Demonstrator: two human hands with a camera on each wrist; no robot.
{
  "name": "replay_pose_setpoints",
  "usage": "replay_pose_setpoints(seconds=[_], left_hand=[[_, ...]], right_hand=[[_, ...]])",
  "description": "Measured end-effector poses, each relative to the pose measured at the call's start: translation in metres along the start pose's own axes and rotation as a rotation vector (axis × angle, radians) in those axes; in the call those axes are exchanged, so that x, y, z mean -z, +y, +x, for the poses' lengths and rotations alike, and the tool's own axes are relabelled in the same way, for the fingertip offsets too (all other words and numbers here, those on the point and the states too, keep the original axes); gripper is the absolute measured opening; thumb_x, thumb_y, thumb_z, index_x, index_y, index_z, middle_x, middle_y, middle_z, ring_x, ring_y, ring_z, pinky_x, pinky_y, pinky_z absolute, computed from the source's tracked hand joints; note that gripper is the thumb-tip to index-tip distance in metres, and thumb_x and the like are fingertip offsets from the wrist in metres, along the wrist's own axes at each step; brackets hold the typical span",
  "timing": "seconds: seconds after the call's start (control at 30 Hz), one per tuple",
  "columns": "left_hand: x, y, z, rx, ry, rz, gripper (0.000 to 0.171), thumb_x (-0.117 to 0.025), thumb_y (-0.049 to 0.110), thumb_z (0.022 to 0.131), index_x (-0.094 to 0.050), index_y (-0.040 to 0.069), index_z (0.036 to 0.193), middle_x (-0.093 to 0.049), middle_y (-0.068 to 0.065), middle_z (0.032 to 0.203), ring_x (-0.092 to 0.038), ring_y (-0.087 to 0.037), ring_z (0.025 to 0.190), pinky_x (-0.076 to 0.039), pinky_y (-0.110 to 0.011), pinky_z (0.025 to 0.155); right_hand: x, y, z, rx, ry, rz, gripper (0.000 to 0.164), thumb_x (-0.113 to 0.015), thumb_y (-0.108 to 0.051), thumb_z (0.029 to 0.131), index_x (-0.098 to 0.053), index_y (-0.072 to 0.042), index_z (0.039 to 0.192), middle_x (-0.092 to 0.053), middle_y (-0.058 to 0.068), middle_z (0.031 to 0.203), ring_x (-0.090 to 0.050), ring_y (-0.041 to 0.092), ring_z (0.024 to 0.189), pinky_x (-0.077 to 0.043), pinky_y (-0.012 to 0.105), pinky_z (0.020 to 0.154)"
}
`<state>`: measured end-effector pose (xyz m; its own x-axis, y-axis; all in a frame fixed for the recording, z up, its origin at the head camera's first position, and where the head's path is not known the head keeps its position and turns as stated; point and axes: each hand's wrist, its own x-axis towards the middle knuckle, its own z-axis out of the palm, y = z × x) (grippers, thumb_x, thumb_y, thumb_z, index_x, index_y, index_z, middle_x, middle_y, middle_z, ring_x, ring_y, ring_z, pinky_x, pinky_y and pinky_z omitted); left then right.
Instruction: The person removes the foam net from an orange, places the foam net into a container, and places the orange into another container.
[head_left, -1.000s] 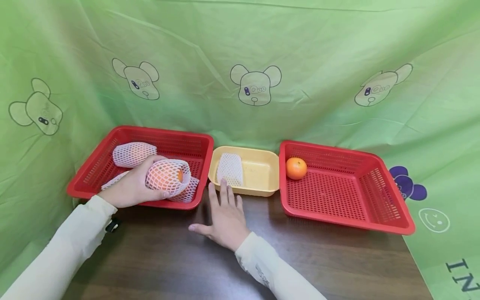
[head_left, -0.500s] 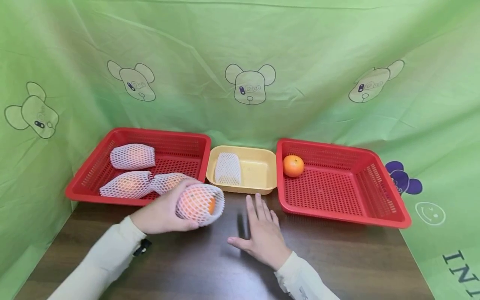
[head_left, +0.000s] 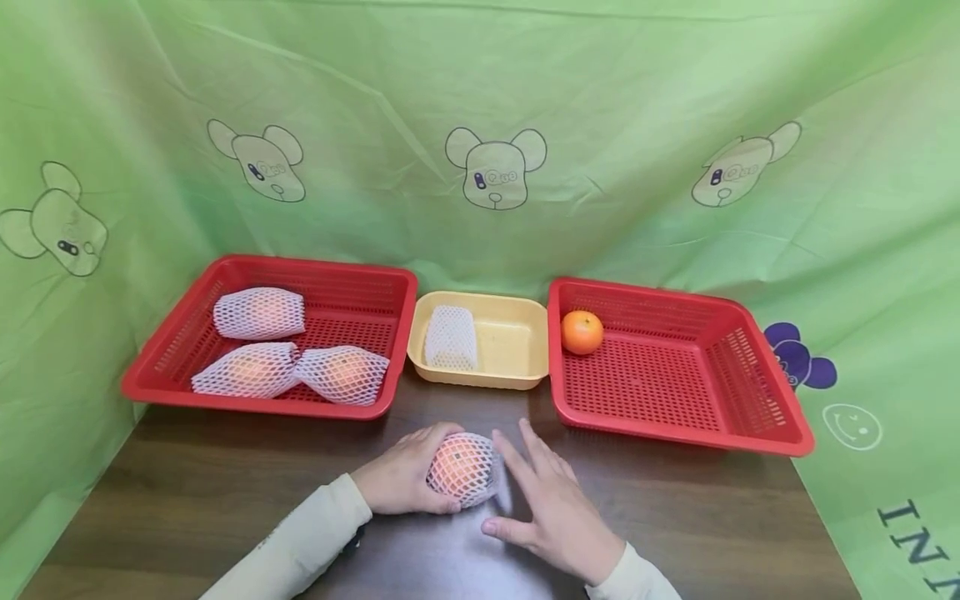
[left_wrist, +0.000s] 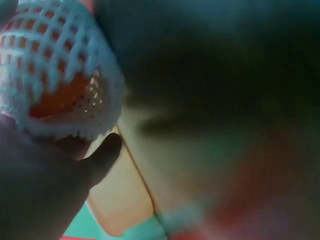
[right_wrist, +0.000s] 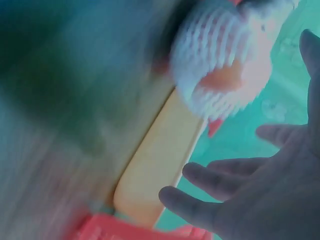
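My left hand (head_left: 408, 473) grips an orange (head_left: 459, 468) in a white foam net sleeve, over the front middle of the table. In the left wrist view the sleeve (left_wrist: 60, 75) gapes at one end, with bare orange peel showing inside. Just to the right, my right hand (head_left: 551, 508) is spread with its fingertips close to the sleeve's open end. From the right wrist view, the right fingers (right_wrist: 200, 205) are extended and apart, holding nothing, and the netted orange (right_wrist: 220, 60) is beyond them.
At the left, a red basket (head_left: 138, 383) holds 3 netted oranges (head_left: 258, 312). A yellow tray (head_left: 517, 342) in the middle contains a flat foam net sleeve (head_left: 452, 337). The red basket (head_left: 675, 442) at the right has one bare orange (head_left: 582, 332). Green printed cloth (head_left: 360, 208) hangs behind.
My left hand has lifted the netted orange out of the left basket and brought it right and toward me. My right hand has moved right and nearer, now beside the orange.
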<state>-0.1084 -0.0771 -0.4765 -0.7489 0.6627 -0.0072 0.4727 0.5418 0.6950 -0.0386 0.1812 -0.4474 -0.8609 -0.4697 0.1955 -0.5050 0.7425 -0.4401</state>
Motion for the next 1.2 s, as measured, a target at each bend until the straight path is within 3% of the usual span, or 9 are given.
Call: replay_pose_setpoints(seconds=[0.13,0.37,0.53,0.67,0.77,0.87,1.0,1.1,1.2], left_hand=[[0.003,0.003,0.001,-0.015,-0.016,0.018,0.090,-0.086,0.044,0.075,-0.040,0.009,0.144,-0.055,-0.004,0.132,-0.054,-0.017,0.117,-0.045,-0.046,0.099],[0.007,0.000,-0.006,0.027,-0.055,0.023,0.101,-0.086,0.047,0.077,-0.032,0.009,0.154,-0.046,-0.012,0.149,-0.047,-0.026,0.133,-0.037,-0.053,0.108],[0.015,-0.010,-0.017,0.073,-0.018,0.048,0.079,-0.084,0.046,0.080,-0.049,0.010,0.142,-0.055,-0.006,0.138,-0.049,-0.026,0.130,-0.033,-0.055,0.108],[0.016,-0.013,-0.019,0.062,-0.011,0.059,0.063,-0.081,0.045,0.084,-0.057,0.012,0.132,-0.059,-0.002,0.126,-0.052,-0.024,0.123,-0.035,-0.054,0.105],[0.016,-0.013,-0.019,0.064,-0.025,0.071,0.062,-0.080,0.044,0.084,-0.057,0.012,0.132,-0.059,-0.002,0.125,-0.051,-0.025,0.123,-0.035,-0.054,0.106],[0.016,-0.012,-0.021,0.072,-0.033,0.079,0.062,-0.081,0.040,0.084,-0.057,0.012,0.133,-0.058,-0.002,0.126,-0.050,-0.026,0.124,-0.035,-0.054,0.106],[0.017,-0.012,-0.023,0.065,-0.027,0.081,0.063,-0.082,0.037,0.084,-0.056,0.011,0.136,-0.059,-0.004,0.127,-0.050,-0.027,0.125,-0.035,-0.055,0.106],[0.015,-0.013,-0.023,0.063,-0.020,0.076,0.062,-0.081,0.034,0.085,-0.057,0.009,0.136,-0.060,-0.005,0.129,-0.050,-0.028,0.126,-0.035,-0.055,0.107],[0.014,-0.014,-0.023,0.090,0.003,0.043,0.055,-0.080,0.027,0.085,-0.059,0.009,0.133,-0.062,-0.004,0.126,-0.052,-0.027,0.124,-0.037,-0.054,0.106]], right_hand=[[-0.012,-0.011,0.002,0.058,-0.029,-0.048,0.090,-0.061,-0.071,0.086,-0.034,-0.026,0.159,-0.026,0.030,0.159,-0.040,0.048,0.137,-0.036,0.066,0.103],[-0.022,-0.017,0.006,0.030,-0.018,-0.102,0.083,-0.067,-0.065,0.086,-0.039,-0.030,0.156,-0.032,0.030,0.156,-0.044,0.048,0.133,-0.040,0.066,0.099],[-0.019,-0.017,0.008,0.004,0.009,-0.051,0.078,-0.073,-0.051,0.088,-0.040,-0.032,0.156,-0.035,0.031,0.153,-0.045,0.049,0.132,-0.042,0.069,0.095],[-0.017,-0.012,0.010,-0.020,0.088,-0.016,0.074,-0.078,-0.027,0.086,-0.046,-0.016,0.152,-0.050,0.025,0.141,-0.056,0.041,0.122,-0.049,0.060,0.092],[-0.016,-0.006,0.011,-0.014,0.173,-0.040,0.050,-0.075,-0.006,0.079,-0.063,-0.004,0.127,-0.067,0.011,0.111,-0.067,0.025,0.097,-0.056,0.044,0.079],[-0.016,-0.003,0.015,0.047,0.207,-0.003,0.028,-0.073,0.003,0.081,-0.070,-0.002,0.108,-0.069,0.003,0.094,-0.068,0.017,0.083,-0.056,0.036,0.073],[-0.017,-0.007,0.027,0.066,0.119,0.132,0.035,-0.073,-0.005,0.086,-0.067,-0.001,0.120,-0.068,0.005,0.110,-0.067,0.018,0.099,-0.054,0.039,0.089],[-0.020,-0.012,0.037,0.019,0.018,0.125,0.048,-0.075,-0.014,0.081,-0.062,0.000,0.125,-0.064,0.010,0.120,-0.064,0.024,0.107,-0.051,0.042,0.095],[-0.024,-0.015,0.044,-0.017,-0.044,0.085,0.058,-0.078,-0.017,0.075,-0.057,0.002,0.126,-0.063,0.015,0.121,-0.065,0.028,0.105,-0.052,0.044,0.092]])
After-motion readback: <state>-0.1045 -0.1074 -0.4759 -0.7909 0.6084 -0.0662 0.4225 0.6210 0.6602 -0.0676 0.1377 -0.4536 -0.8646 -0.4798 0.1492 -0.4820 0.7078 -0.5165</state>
